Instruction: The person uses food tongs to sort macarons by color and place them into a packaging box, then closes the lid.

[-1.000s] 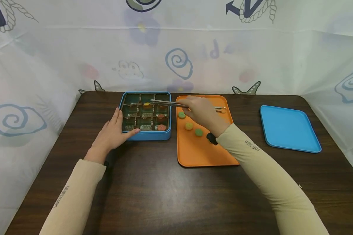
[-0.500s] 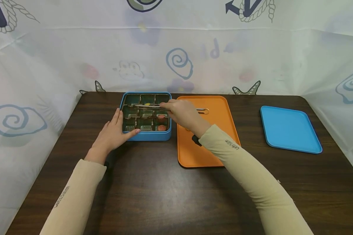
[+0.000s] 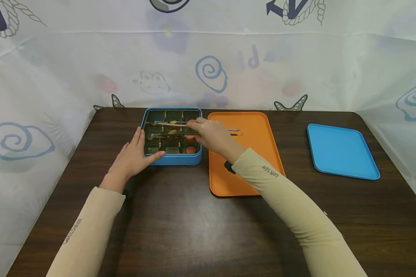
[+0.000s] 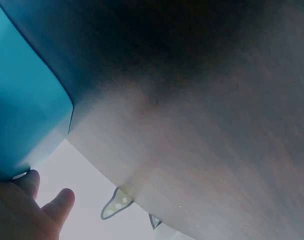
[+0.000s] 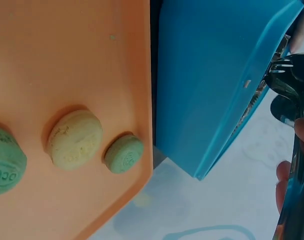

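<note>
My right hand (image 3: 213,136) grips metal serving tongs (image 3: 170,124) over the blue box (image 3: 175,160). In the right wrist view the tongs (image 5: 290,75) have a fork-shaped end and a spoon-shaped end, spread apart. A dark divided insert inside the box holds a yellow round piece (image 3: 172,131) in the middle cell, between the tong arms. Another yellow piece (image 3: 173,122) lies behind it, and a pinkish round (image 3: 190,150) is in the front right cell. My left hand (image 3: 131,156) rests against the box's left front corner, fingers straight, thumb along the front rim.
Right of the box lies an orange tray (image 3: 232,184); the right wrist view shows a yellow macaron-like round (image 5: 75,139) and two green ones (image 5: 124,153) on it. A blue tray (image 3: 343,152) stands farther right. A patterned cloth (image 3: 249,84) hangs behind the table.
My right hand and tongs moved left over the box, and the tong arms have spread apart. A yellow piece now shows in the middle cell. My left hand stayed in place.
</note>
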Tool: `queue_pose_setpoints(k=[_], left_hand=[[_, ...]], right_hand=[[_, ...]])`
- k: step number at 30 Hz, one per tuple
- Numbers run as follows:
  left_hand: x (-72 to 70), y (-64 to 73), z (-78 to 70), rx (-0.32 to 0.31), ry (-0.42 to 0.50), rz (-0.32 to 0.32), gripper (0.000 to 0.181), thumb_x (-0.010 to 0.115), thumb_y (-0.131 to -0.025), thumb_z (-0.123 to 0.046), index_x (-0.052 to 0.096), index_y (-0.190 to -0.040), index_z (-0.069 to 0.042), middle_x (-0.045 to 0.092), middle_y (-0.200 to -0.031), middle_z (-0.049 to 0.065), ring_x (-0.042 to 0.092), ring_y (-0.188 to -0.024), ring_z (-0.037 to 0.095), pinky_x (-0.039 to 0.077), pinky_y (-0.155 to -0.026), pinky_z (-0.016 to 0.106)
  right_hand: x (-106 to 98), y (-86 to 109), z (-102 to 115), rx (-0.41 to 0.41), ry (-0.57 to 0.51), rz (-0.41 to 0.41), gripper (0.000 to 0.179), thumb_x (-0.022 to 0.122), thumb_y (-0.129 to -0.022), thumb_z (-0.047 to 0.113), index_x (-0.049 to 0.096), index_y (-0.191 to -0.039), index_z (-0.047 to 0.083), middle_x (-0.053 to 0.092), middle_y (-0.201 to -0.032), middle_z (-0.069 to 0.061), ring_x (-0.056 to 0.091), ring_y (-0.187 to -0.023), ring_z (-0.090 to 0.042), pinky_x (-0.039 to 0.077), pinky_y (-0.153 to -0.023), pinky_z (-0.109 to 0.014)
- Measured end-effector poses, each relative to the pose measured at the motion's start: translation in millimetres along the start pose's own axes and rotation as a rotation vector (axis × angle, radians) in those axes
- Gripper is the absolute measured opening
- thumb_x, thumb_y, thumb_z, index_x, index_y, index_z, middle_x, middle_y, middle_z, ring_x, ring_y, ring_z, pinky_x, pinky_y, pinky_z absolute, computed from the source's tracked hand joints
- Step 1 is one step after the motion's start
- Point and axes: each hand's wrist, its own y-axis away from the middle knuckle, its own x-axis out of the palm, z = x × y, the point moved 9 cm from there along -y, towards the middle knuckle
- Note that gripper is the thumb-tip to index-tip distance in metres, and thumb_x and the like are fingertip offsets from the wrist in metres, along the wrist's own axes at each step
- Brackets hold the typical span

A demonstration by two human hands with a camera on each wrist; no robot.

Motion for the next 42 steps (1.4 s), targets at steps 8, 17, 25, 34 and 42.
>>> queue_pose_setpoints(k=[8, 17, 25, 34, 42], left_hand=[[-2.4, -1.1, -1.3, -0.005, -0.002, 0.004, 0.116, 0.033, -0.082, -0.082, -0.013, -0.15, -0.001, -0.022, -0.158, 0.014, 0.015, -0.143, 0.049, 0.006, -0.117, 0.062], [-4.0, -1.0, 0.2, -0.019, 0.021, -0.001, 0.119, 0.037, -0.082, -0.081, -0.014, -0.15, 0.001, -0.013, -0.159, 0.024, 0.013, -0.144, 0.049, 0.006, -0.118, 0.062], [-4.1, -0.9, 1.1, -0.023, 0.023, -0.01, 0.119, 0.037, -0.081, -0.082, -0.014, -0.15, 0.001, -0.015, -0.159, 0.022, 0.011, -0.145, 0.048, 0.008, -0.116, 0.064], [-2.7, -0.9, 0.9, -0.022, 0.011, 0.004, 0.118, 0.036, -0.082, -0.082, -0.013, -0.15, 0.002, -0.018, -0.159, 0.019, 0.013, -0.144, 0.049, 0.009, -0.116, 0.065], [-3.3, -0.8, -2.0, -0.016, 0.009, 0.021, 0.117, 0.035, -0.083, -0.081, -0.014, -0.15, 0.002, -0.019, -0.158, 0.02, 0.017, -0.143, 0.05, 0.008, -0.116, 0.064]], right_hand=[[-2, 2.9, -7, 0.044, 0.015, 0.01, 0.045, 0.064, -0.088, 0.011, 0.054, -0.132, 0.011, 0.06, -0.114, -0.008, 0.056, -0.069, -0.018, 0.04, -0.051, -0.024], [-17, 16.9, -30, 0.083, -0.047, -0.002, 0.049, 0.063, -0.091, 0.02, 0.049, -0.136, 0.007, 0.056, -0.117, -0.011, 0.045, -0.051, -0.017, 0.035, -0.047, -0.023], [-35, 43.3, -49, 0.092, -0.077, -0.037, 0.051, 0.066, -0.09, 0.032, 0.052, -0.134, 0.01, 0.059, -0.113, -0.01, 0.045, -0.046, -0.017, 0.037, -0.046, -0.025], [-44, 80.9, -76, 0.156, 0.011, -0.031, 0.05, 0.072, -0.085, 0.035, 0.06, -0.126, 0.011, 0.064, -0.109, -0.009, 0.064, -0.068, -0.018, 0.048, -0.049, -0.03], [-36, 107.9, -93, 0.187, 0.024, -0.005, 0.044, 0.076, -0.082, 0.032, 0.065, -0.117, 0.007, 0.061, -0.092, -0.01, 0.065, -0.069, -0.019, 0.051, -0.052, -0.03]])
